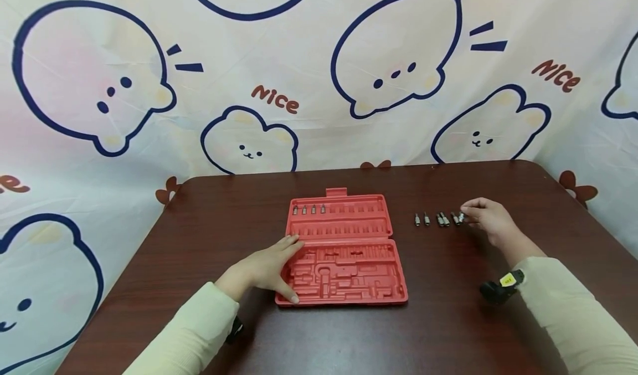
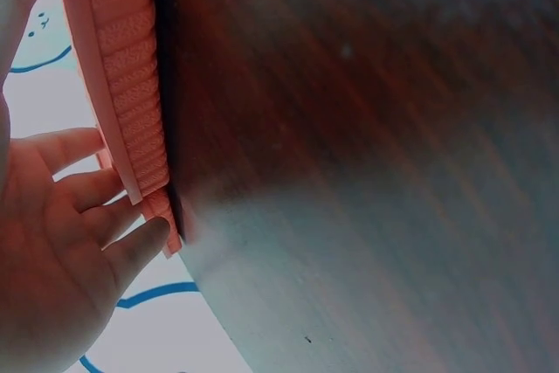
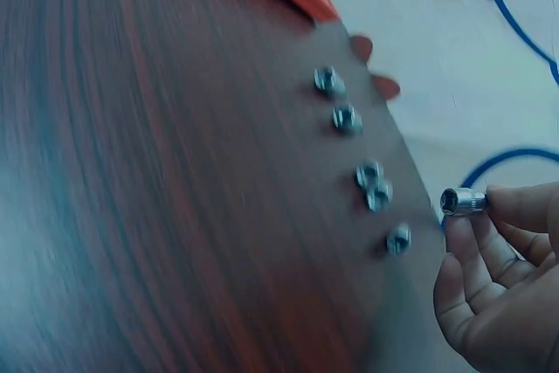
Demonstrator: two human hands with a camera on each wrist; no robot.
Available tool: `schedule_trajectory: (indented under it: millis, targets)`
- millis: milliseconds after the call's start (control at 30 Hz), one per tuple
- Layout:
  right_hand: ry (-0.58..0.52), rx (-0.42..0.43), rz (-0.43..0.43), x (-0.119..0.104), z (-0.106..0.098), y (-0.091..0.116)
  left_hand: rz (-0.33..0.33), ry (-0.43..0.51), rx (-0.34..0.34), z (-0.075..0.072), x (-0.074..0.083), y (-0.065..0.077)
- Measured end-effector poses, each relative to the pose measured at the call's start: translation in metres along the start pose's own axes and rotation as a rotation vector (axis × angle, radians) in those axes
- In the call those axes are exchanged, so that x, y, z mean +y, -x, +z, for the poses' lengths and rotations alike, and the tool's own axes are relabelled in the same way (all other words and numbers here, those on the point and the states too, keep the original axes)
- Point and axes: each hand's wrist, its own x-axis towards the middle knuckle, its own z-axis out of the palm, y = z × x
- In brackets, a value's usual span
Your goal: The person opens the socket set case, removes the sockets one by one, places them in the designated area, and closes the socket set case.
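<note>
A red plastic tool case (image 1: pixel 344 236) lies unfolded on the table, its moulded slots facing up. Several small metal bits (image 1: pixel 309 210) sit in the left part of its top row. My left hand (image 1: pixel 271 261) rests on the case's left edge with thumb and fingers spread; the left wrist view shows its fingers (image 2: pixel 140 251) along the case's side. At the right, my right hand (image 1: pixel 490 222) pinches a small metal socket (image 3: pixel 463 202) between thumb and fingertip. Several more sockets (image 3: pixel 346 119) lie in a row on the table beside that hand.
The dark brown wooden table (image 1: pixel 349 342) reaches back to a white cloth (image 1: pixel 319 59) printed with bear outlines. A black strap device (image 1: pixel 500 288) is on the right wrist. The case's latch tab (image 1: pixel 336 191) sticks out at its far edge.
</note>
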Motion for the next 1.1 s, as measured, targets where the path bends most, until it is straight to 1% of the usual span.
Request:
schedule_trajectory:
  millis: [167,300,533,833,1000,1100]
  targets:
    - [0.018,0.029,0.026,0.011,-0.011,-0.002,0.001,-0.006,0.007,-0.001,-0.001,0.0]
    - [0.072,0.028,0.038,0.015,-0.014,-0.003,-0.002,-0.005,0.006,0.0,-0.002,-0.001]
    - [0.216,0.035,0.028,0.015,-0.012,-0.01,-0.003,-0.002,0.004,0.001,-0.004,-0.002]
    - [0.348,0.036,0.007,0.014,-0.01,-0.02,0.004,0.004,-0.006,0.001,-0.002,-0.002]
    - [0.453,0.053,0.007,0.013,-0.009,-0.022,0.012,-0.004,-0.006,0.001,-0.001,-0.002]
    - [0.497,0.067,0.004,0.012,-0.007,-0.022,0.012,-0.007,-0.006,0.0,-0.002,-0.002]
